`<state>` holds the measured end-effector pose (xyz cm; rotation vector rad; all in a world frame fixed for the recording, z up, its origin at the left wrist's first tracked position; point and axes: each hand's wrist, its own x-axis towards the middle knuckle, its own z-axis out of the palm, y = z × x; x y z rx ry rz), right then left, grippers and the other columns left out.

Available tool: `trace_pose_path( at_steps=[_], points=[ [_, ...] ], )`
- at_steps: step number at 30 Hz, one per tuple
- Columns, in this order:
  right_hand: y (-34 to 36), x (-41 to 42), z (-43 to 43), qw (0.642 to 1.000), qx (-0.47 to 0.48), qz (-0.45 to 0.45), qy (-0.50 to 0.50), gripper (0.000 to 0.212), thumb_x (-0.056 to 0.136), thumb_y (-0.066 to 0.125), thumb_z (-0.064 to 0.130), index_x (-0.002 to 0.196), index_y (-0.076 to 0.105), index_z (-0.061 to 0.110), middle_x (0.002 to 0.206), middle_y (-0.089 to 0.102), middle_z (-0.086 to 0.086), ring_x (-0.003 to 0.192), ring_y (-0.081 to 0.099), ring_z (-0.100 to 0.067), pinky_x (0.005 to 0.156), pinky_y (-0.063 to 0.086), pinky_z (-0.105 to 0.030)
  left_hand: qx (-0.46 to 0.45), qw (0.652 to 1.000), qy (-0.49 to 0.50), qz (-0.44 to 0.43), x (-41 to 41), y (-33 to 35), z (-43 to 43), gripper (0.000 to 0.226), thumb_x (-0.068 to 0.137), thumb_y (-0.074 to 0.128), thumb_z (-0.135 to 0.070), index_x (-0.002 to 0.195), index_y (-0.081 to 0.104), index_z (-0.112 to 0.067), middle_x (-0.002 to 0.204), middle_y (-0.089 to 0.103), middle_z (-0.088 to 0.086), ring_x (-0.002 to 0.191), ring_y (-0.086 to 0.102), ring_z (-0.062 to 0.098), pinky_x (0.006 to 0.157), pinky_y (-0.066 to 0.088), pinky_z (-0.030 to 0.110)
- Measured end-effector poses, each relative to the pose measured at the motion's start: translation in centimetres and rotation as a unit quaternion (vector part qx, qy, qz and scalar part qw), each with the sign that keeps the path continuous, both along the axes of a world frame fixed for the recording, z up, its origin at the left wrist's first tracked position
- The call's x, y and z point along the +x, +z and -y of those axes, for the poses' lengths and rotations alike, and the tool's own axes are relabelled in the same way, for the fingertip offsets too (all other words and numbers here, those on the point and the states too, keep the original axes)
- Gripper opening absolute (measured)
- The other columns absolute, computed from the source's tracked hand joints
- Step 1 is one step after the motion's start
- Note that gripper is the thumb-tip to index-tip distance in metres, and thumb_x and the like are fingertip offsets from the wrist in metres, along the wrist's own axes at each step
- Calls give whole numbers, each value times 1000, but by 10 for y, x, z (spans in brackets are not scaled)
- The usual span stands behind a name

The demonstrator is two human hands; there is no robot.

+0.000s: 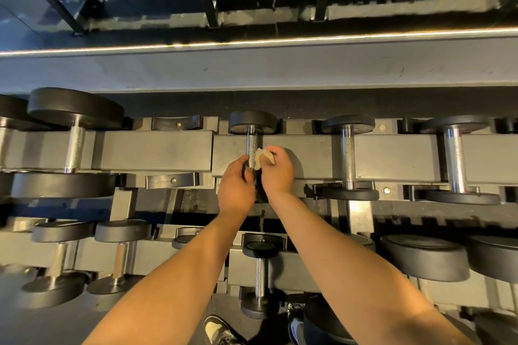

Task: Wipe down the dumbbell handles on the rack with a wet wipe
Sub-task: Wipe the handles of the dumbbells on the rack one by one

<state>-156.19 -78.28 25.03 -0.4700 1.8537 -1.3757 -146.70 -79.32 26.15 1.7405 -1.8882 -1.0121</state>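
Forearms point(168, 288) are stretched over a dumbbell rack point(157, 148).
Wet wipe point(262, 157) is pinched by the right hand point(277, 173) against a handle point(251, 144) gripped at its near end by the left hand point(236, 185).

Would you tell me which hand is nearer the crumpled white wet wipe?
Right: the right hand pinches the wipe; the left hand holds the knurled chrome handle beside it.
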Motion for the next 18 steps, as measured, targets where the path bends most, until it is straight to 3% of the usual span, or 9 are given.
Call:
trace_pose_path(
  at_steps=[4, 8, 11, 13, 16, 18],
  points=[
    [-6, 4, 12, 999, 28, -10, 38, 14, 93, 67, 12, 105, 71, 19, 103, 67, 1, 91, 63, -11, 66, 43, -12, 12, 1000, 5, -7, 1, 0, 3, 35, 106, 45, -26, 140, 54, -28, 134, 61, -4, 117, 59, 16, 97, 49, 36],
    [-12, -3, 5, 997, 70, 2, 20, 14, 94, 63, 7, 99, 69, 19, 92, 66, 4, 87, 64, -14, 61, 43, -14, 31, 999, 2, -35, -2, 2, 11, 29, 106, 44, -26, 129, 54, -41, 120, 62, -11, 102, 63, 12, 89, 56, 45],
    [-15, -4, 4, 998, 63, -23, -11, 26, 92, 65, 13, 90, 59, 38, 94, 67, 6, 91, 66, -17, 74, 55, -29, 26, 998, -14, -50, -6, 3, 18, 34, 106, 43, -27, 137, 52, -37, 123, 62, -10, 106, 60, 12, 92, 54, 42],
    [-12, -5, 16, 997, 35, -53, -35, 27, 92, 64, 14, 87, 57, 40, 93, 66, 5, 91, 64, -18, 76, 57, -36, 11, 999, -22, -31, -7, 0, 20, 34, 107, 41, -30, 139, 49, -39, 127, 62, -9, 110, 60, 12, 92, 54, 41],
    [-1, -6, 33, 997, -5, -69, -24, 23, 95, 59, 7, 93, 66, 29, 97, 67, 4, 93, 64, -13, 73, 53, -23, -8, 1000, -17, -6, -7, -6, 18, 36, 108, 39, -35, 142, 47, -39, 131, 62, -10, 115, 60, 13, 94, 53, 41],
    [0, -3, 34, 998, -15, -67, 3, 21, 96, 60, 7, 107, 72, 21, 107, 70, 5, 100, 64, -9, 81, 53, -19, -8, 1000, -15, 8, -7, -7, 18, 37, 108, 38, -36, 144, 45, -40, 134, 60, -10, 115, 60, 13, 93, 53, 40]
  ],
)
